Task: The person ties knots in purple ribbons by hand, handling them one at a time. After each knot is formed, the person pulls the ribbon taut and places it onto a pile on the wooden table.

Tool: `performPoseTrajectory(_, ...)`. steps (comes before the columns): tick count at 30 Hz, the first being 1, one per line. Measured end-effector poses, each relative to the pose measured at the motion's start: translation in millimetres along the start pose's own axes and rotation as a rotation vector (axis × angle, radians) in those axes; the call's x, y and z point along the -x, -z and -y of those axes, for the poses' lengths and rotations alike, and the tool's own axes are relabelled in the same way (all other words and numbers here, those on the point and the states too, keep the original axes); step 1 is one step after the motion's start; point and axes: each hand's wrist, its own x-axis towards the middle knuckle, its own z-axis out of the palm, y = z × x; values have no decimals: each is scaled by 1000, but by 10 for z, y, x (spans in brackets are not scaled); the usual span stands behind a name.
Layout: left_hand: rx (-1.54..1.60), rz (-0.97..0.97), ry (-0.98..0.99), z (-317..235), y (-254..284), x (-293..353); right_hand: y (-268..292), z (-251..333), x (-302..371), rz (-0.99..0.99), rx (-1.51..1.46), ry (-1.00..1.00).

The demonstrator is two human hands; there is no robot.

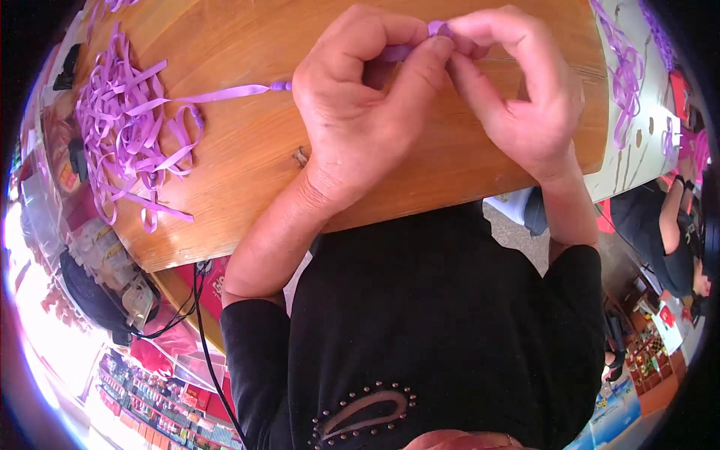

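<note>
Both my hands meet above the far part of the wooden table, pinching a purple ribbon (396, 52). My left hand (365, 97) is closed, with thumb and forefinger on the ribbon where a small loop stands up. My right hand (525, 90) grips the same spot from the other side with its fingertips. A length of ribbon (225, 94) with a small knot or bead (280, 86) runs from behind my left hand to a tangled pile of purple ribbons (131, 120) at the left. The exact fold between my fingertips is partly hidden.
The wooden table (247, 165) has a knot mark near my left wrist. More purple ribbons (624, 75) lie on a pale surface (637, 161) at the right. Another person in dark clothes (652, 232) is beyond it. Black cables (201, 322) hang below the table's left corner, beside plastic-wrapped goods (105, 247).
</note>
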Motion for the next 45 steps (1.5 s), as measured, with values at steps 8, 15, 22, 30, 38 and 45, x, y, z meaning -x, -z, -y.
performPoseTrajectory(8,542,12,288,-26,86,-31,-54,-90,-55,265,-92,-580)
performPoseTrajectory(15,171,54,282,-175,92,-40,45,102,-182,133,201,3)
performPoseTrajectory(22,254,116,398,-58,216,-124,185,-54,-288,175,123,286)
performPoseTrajectory(30,401,54,355,-40,172,-142,68,-128,-282,166,-172,23)
performPoseTrajectory(38,205,13,145,0,127,-104,118,-21,-232,117,-132,-76)
performPoseTrajectory(45,312,45,116,15,133,-69,40,-169,-154,111,-423,-215)
